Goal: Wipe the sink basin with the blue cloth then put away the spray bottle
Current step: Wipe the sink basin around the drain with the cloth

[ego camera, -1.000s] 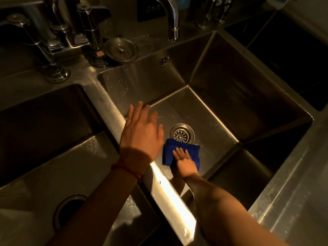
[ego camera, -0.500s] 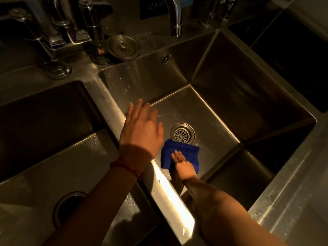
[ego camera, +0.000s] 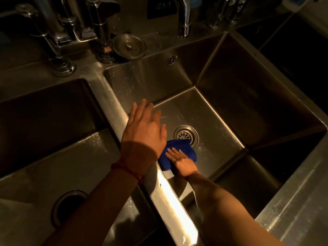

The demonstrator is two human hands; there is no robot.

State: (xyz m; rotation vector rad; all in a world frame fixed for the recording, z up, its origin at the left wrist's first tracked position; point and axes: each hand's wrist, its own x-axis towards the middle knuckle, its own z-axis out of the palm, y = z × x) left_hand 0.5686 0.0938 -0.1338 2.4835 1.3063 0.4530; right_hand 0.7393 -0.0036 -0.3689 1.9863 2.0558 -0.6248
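Note:
My right hand [ego camera: 181, 161] lies flat with straight fingers on the folded blue cloth [ego camera: 184, 147], pressing it to the floor of the middle steel sink basin [ego camera: 221, 125]. The cloth sits just in front of the round drain strainer [ego camera: 186, 134], touching its near rim, and close to the basin's left wall. My left hand [ego camera: 143, 132], fingers straight and spread, rests on the steel divider [ego camera: 115, 110] between the middle and left basins; a red string circles its wrist. No spray bottle shows in the view.
A curved faucet spout [ego camera: 183, 20] hangs over the basin's back edge. Tap handles [ego camera: 99, 29] and a round metal drain stopper [ego camera: 129, 46] stand on the back ledge. A left basin with an open drain hole [ego camera: 69, 206] and a darker right basin [ego camera: 298, 55] flank the middle one.
My right hand has slid the blue cloth a little leftward, toward the divider wall, beside the drain. My left hand has barely moved on the divider.

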